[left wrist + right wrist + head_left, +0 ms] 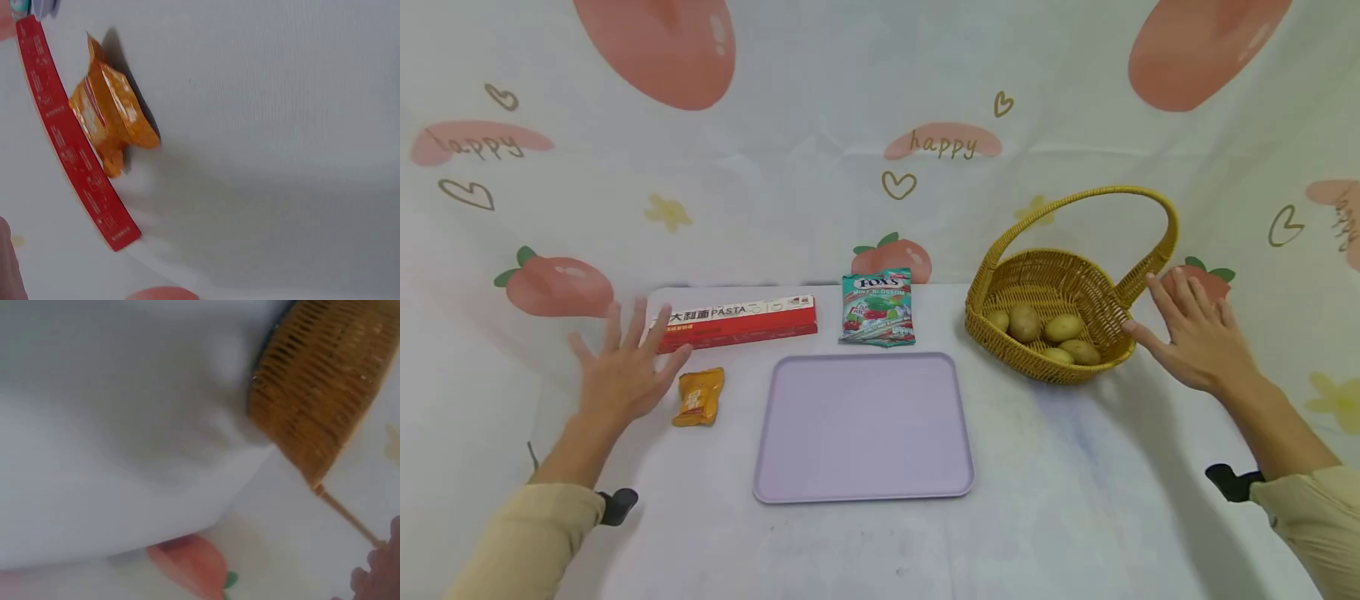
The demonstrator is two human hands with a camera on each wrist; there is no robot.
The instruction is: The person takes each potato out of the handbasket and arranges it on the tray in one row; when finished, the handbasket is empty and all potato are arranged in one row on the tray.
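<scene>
My left hand [621, 371] hovers with fingers spread at the left, in front of the red and white pasta box [741, 323] and hiding its left end. Just right of that hand lies an orange snack packet [698, 397], also plain in the left wrist view beside the box. On the right, my right hand [1202, 342] has straight, spread fingers and holds nothing. It is beside the yellow wicker basket [1045, 367], which has a tall handle and several potatoes [1025, 323] inside. In the head view the fingertips overlap the basket's edge; contact cannot be told.
A pale purple tray [862, 492] lies in the middle of the white table. Behind it, a green Fox's candy bag [877, 307] leans near the back edge. A white cloth [805, 192] printed with fruit and hearts hangs behind everything.
</scene>
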